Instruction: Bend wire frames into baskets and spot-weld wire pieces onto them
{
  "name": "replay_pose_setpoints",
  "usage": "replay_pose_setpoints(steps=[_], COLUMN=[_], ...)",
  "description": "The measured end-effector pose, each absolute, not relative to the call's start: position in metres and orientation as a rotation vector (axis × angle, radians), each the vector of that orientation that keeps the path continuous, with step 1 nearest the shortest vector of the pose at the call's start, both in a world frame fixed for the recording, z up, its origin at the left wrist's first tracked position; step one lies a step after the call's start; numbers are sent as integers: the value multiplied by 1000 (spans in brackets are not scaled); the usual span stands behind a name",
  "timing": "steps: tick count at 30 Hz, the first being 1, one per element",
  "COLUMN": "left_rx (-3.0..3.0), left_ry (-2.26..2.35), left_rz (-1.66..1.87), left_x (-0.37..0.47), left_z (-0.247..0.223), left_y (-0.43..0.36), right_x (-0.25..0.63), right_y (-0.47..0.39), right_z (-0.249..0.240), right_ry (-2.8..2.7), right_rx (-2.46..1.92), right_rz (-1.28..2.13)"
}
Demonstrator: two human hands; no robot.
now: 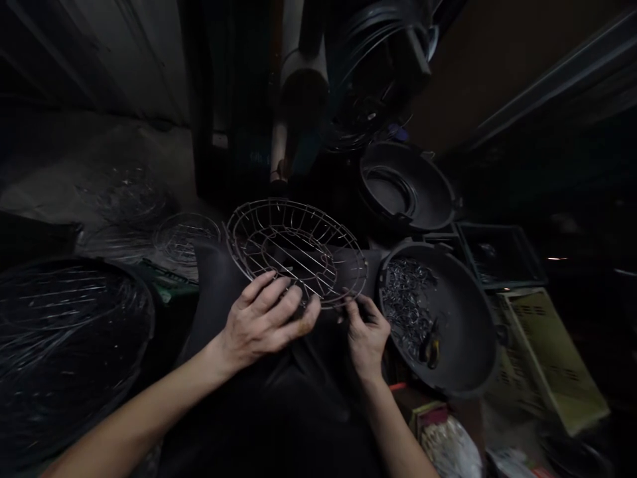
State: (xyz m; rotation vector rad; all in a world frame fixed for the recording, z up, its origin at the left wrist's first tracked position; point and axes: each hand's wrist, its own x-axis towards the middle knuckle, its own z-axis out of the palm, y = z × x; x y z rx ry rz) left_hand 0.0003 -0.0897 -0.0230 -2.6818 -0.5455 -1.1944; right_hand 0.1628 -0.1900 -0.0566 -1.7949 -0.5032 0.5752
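Note:
A round wire basket [298,255], with an outer rim, an inner ring and parallel bars across its middle, is held over the person's dark-clad lap. My left hand [271,315] lies at its near left side, fingers curled over the rim and closed on it. At the near right part of the rim, my right hand [365,328] pinches the wire edge between thumb and fingers. Whether a small piece is also between those fingers is too dark to tell.
On the right, a black pan [468,332] holds many small metal pieces and a yellow-and-black tool [432,348]. Behind it stands another pan [432,189] with wire coils. A yellow crate [562,358] is far right. Wire racks [186,236] and a large dark tub [146,318] lie left.

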Motion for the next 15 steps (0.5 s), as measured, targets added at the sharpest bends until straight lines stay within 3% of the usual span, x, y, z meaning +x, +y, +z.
replay_pose_setpoints(steps=[15], left_rx=[-2698], left_ry=[-293], left_rz=[-940], left_x=[-2], left_z=[0], left_y=[-98], right_x=[157], right_y=[-192], right_z=[-73], right_ry=[-339], right_rx=[-1681], right_rz=[743])
